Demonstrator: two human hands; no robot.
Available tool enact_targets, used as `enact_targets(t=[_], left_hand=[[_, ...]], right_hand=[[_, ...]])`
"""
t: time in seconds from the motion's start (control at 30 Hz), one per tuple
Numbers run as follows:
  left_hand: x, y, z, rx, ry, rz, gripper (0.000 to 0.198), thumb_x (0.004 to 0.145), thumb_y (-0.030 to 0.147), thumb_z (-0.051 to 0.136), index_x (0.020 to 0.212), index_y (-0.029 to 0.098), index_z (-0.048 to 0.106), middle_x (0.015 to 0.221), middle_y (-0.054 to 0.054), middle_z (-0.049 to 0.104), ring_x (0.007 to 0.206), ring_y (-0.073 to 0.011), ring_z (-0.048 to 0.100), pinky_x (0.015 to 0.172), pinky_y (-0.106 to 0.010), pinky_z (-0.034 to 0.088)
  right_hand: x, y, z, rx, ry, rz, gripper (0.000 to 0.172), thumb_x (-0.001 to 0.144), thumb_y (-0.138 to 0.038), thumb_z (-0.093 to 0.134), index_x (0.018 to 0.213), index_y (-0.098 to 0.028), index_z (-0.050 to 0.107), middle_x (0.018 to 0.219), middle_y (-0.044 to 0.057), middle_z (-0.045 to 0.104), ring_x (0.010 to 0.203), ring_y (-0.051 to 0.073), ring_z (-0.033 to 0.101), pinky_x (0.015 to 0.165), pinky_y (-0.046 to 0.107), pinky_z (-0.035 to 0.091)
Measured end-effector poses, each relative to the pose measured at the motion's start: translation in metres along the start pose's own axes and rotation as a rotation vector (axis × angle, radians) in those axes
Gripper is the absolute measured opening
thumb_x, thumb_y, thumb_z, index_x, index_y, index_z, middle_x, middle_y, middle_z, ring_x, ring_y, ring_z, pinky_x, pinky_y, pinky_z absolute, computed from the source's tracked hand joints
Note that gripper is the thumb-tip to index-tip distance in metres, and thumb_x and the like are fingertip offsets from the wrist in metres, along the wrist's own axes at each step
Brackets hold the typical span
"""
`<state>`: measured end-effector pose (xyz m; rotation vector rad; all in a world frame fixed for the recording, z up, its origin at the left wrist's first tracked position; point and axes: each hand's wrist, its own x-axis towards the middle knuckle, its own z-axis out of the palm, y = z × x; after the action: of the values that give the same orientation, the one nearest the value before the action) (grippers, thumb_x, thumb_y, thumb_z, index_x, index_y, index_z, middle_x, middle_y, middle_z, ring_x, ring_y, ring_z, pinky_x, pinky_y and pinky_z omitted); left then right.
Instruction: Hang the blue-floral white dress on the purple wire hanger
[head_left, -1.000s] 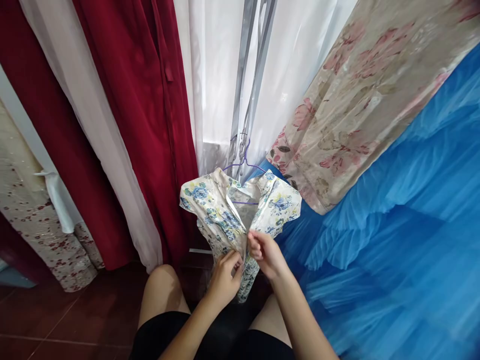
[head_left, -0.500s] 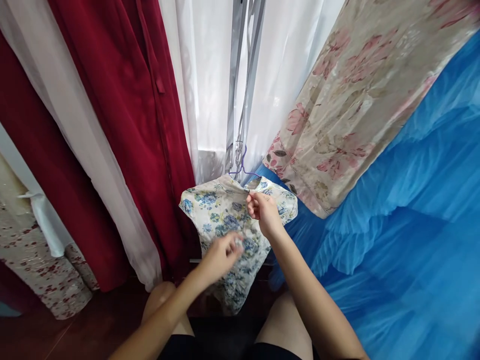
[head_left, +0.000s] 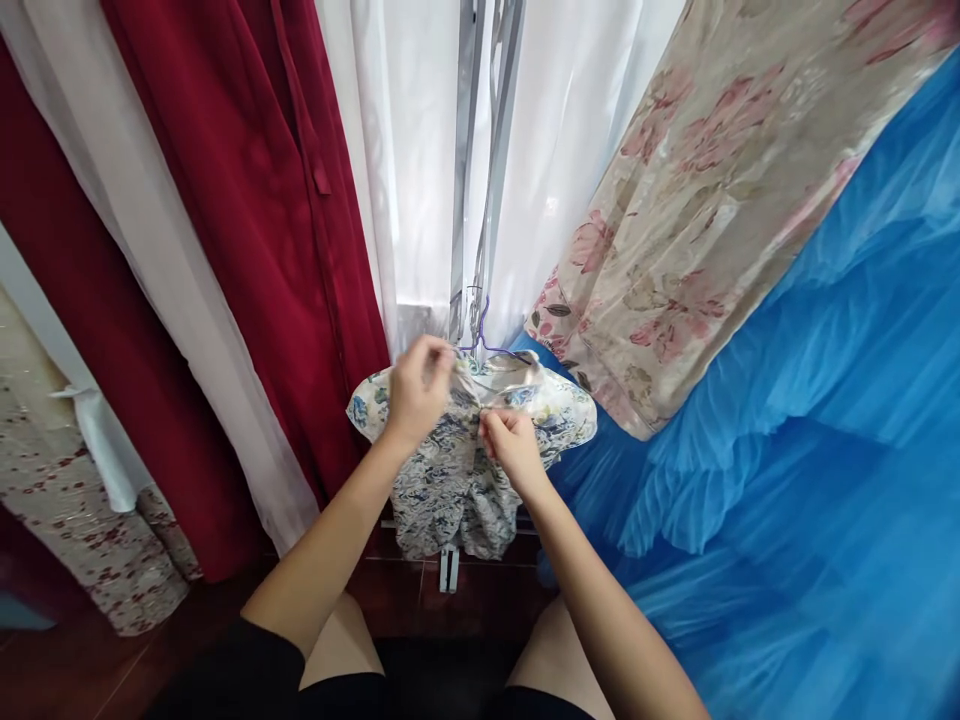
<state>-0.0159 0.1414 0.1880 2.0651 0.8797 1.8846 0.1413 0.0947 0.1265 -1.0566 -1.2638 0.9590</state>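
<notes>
Surroundings, as I log them from the head view:
- Upper left: one dark red satin drape (head_left: pixel 247 200), flanked by white sheer panels (head_left: pixel 405 150).
- Top centre: grey metal rack uprights (head_left: pixel 466 150), running down behind the work.
- Upper right: one beige fabric with pink roses (head_left: pixel 712 180).
- Right and lower right: blue pleated tulle (head_left: pixel 810 420), crowding the item's right edge.
- Lower left: beige cloth speckled red (head_left: pixel 82 520), above dark red floor tiles (head_left: pixel 112 660).
- Below the hem: one small white bracket (head_left: pixel 448 568).

Item: cream garment with blue flower print (head_left: pixel 450 490), centre of frame. It hangs on a purple wire hanger (head_left: pixel 486 338) whose hook sits at the rack uprights.

Hands:
- Left hand (head_left: pixel 417 388): the arm reaches up from the lower left. The fingers are curled tight, pinching the garment's neckline just left of the hanger hook, and they cover part of the collar.
- Right hand (head_left: pixel 510 445): the arm comes from the lower right. It is closed in a pinch on the front cloth just below the neckline, near the left hand.

Counts I record: two hands, one garment, one hanger, one red drape, one rose fabric, one bracket.
</notes>
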Motion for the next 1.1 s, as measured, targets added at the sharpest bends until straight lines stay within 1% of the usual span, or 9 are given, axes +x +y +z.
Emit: enact_targets(t=[0.17,0.23,0.37,0.5,0.6,0.73,0.83,0.97,1.1], left_hand=[[0.004,-0.089,-0.066,-0.496,0.55,-0.737,0.007,0.087,0.017,0.065,0.081,0.017,0.062,0.078,0.0,0.063,0.076,-0.0121,0.061,0.074,-0.019,0.048],[-0.011,-0.118,-0.079,-0.586,0.587,-0.963,0.018,0.089,0.014,0.059,0.071,0.017,0.054,0.066,0.001,0.058,0.063,-0.0117,0.059,0.067,-0.021,0.049],[-0.072,-0.135,-0.06,-0.649,0.466,-1.177,0.023,0.09,0.013,0.054,0.069,0.018,0.049,0.058,0.001,0.054,0.055,-0.0122,0.057,0.063,-0.024,0.052],[-0.125,-0.115,-0.023,-0.753,0.195,-1.301,0.015,0.088,0.017,0.061,0.075,0.016,0.056,0.067,-0.003,0.064,0.062,-0.0167,0.065,0.068,-0.031,0.055],[-0.128,-0.082,-0.007,-0.879,-0.073,-1.27,0.01,0.082,0.018,0.072,0.08,0.013,0.064,0.08,-0.009,0.069,0.076,-0.0199,0.068,0.078,-0.033,0.054],[-0.102,-0.018,0.016,-0.975,-0.552,-0.849,0.019,0.089,0.033,0.069,0.093,0.014,0.069,0.091,-0.007,0.068,0.089,-0.0184,0.064,0.087,-0.029,0.048],[-0.094,0.016,0.041,-0.667,-0.599,-0.555,0.02,0.092,0.036,0.065,0.093,0.016,0.07,0.093,-0.006,0.065,0.09,-0.0192,0.06,0.088,-0.031,0.046],[-0.109,0.017,0.063,-0.45,-0.53,-0.473,0.03,0.095,0.045,0.058,0.111,0.021,0.065,0.115,-0.008,0.06,0.113,-0.0234,0.054,0.101,-0.035,0.041],[-0.133,0.001,0.058,-0.629,-1.019,-0.574,0.051,0.098,0.06,0.042,0.121,0.02,0.062,0.109,-0.007,0.066,0.102,-0.0219,0.059,0.091,-0.032,0.046]], right_hand=[[-0.024,0.032,0.007,0.025,-0.084,0.087,0.036,0.083,-0.036,0.055,0.051,-0.02,0.057,0.033,-0.006,0.043,0.031,0.008,0.033,0.04,0.024,0.023],[-0.033,0.037,0.011,0.044,-0.103,0.12,0.035,0.083,-0.037,0.057,0.053,-0.019,0.058,0.033,-0.006,0.044,0.032,0.008,0.033,0.041,0.024,0.024],[-0.046,0.051,0.005,0.101,-0.032,0.179,0.034,0.085,-0.038,0.055,0.057,-0.019,0.058,0.036,-0.006,0.044,0.034,0.008,0.034,0.042,0.023,0.024],[-0.069,0.084,-0.025,0.127,0.327,0.205,0.034,0.086,-0.041,0.054,0.06,-0.02,0.055,0.043,-0.006,0.043,0.04,0.01,0.033,0.043,0.024,0.023],[-0.088,0.101,-0.047,-0.11,0.315,0.165,0.04,0.091,-0.045,0.053,0.059,-0.02,0.055,0.048,-0.004,0.045,0.046,0.013,0.04,0.048,0.026,0.03],[-0.093,0.083,-0.054,-0.355,0.062,-0.061,0.032,0.089,-0.045,0.063,0.105,-0.019,0.068,0.097,0.007,0.069,0.088,0.024,0.061,0.08,0.034,0.048],[-0.084,0.054,-0.05,-0.317,-0.124,-0.1,0.038,0.087,-0.044,0.068,0.115,-0.019,0.065,0.11,0.009,0.067,0.101,0.027,0.06,0.089,0.037,0.048],[-0.075,0.028,-0.059,-0.118,-0.381,0.163,0.034,0.093,-0.049,0.061,0.093,-0.016,0.07,0.079,0.002,0.066,0.075,0.02,0.059,0.073,0.031,0.05],[-0.077,0.015,-0.09,0.028,-0.385,0.218,0.037,0.087,-0.052,0.068,0.092,-0.016,0.073,0.079,0.002,0.068,0.075,0.019,0.059,0.078,0.031,0.049]])
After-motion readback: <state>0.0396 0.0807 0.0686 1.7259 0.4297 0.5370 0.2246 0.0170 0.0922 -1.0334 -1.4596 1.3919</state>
